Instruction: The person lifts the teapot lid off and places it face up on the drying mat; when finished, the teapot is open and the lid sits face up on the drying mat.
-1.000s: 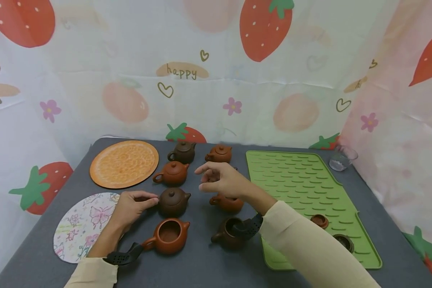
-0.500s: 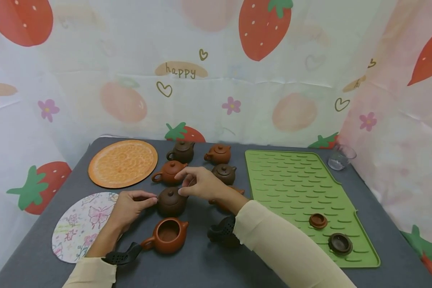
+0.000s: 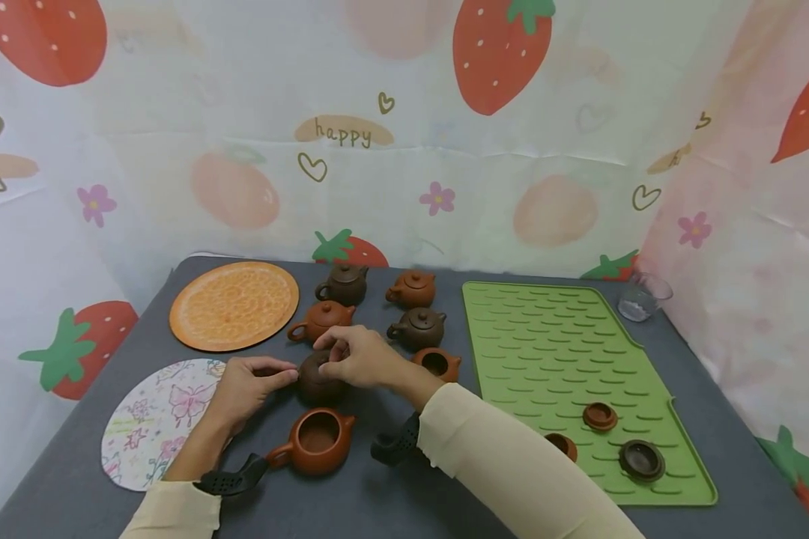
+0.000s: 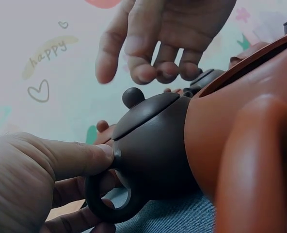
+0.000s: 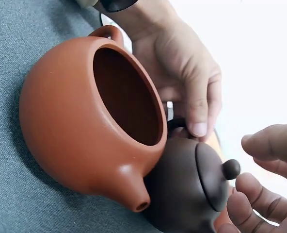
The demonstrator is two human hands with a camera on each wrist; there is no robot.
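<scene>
My left hand (image 3: pixel 248 385) pinches the handle (image 4: pixel 96 206) of a dark brown teapot (image 3: pixel 315 383) between thumb and fingers. That teapot has its lid on, topped by a round knob (image 5: pixel 231 169). Over the lid hovers my right hand (image 3: pixel 364 358), its thumb and fingers spread either side of the knob; in the right wrist view a gap shows between them and the knob. In front of the dark teapot stands a lidless red-brown teapot (image 3: pixel 318 442), its handle toward the left. My right hand partly covers the dark teapot in the head view.
Several teapots stand behind, among them a lidded red-brown one (image 3: pixel 323 318) and a lidless one (image 3: pixel 438 364). Lids, including a dark one (image 3: pixel 642 460), lie on a green mat (image 3: pixel 532 329). Two round mats, orange (image 3: pixel 236 305) and patterned (image 3: pixel 155 419), lie left; a glass (image 3: pixel 643 296) stands far right.
My right hand has moved left and down from above the right row of teapots to the dark teapot's lid. My left hand has stayed on its handle.
</scene>
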